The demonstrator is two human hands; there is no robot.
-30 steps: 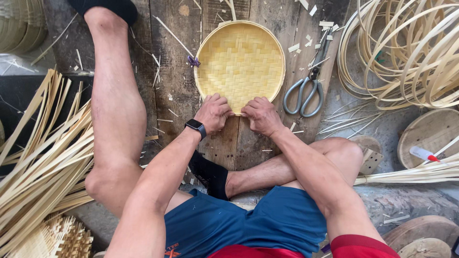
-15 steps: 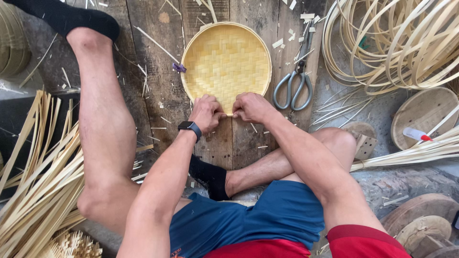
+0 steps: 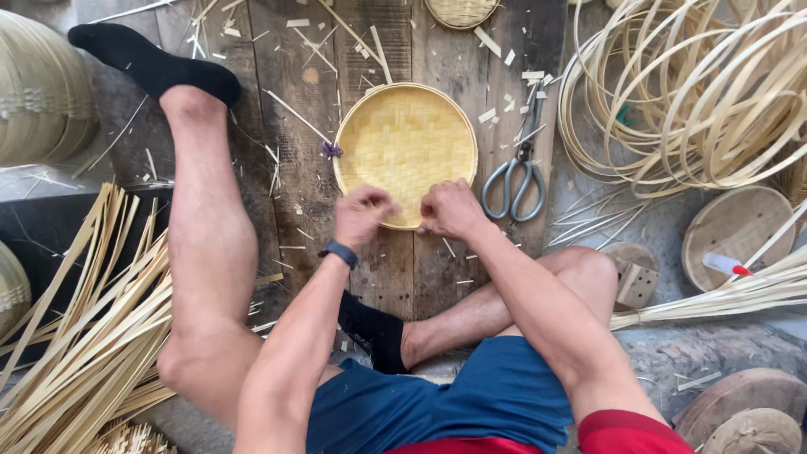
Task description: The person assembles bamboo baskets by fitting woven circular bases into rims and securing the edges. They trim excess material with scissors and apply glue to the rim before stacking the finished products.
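Still pinching near rim of round woven bamboo tray [image 3: 405, 147]: left hand [image 3: 363, 216] lifted slightly, right hand [image 3: 450, 208] unmoved, fingers curled narrow. Scissors [image 3: 515, 182] just right of fingertips; bamboo strips [image 3: 84, 336] far left.

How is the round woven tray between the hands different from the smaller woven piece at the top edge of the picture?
The woven tray shows whole; the smaller woven piece is cut by the frame. The tray looks bigger. The left hand and right hand are at the tray's near rim; nothing touches the smaller piece. Both are pale, woven, and lie on the wooden boards.
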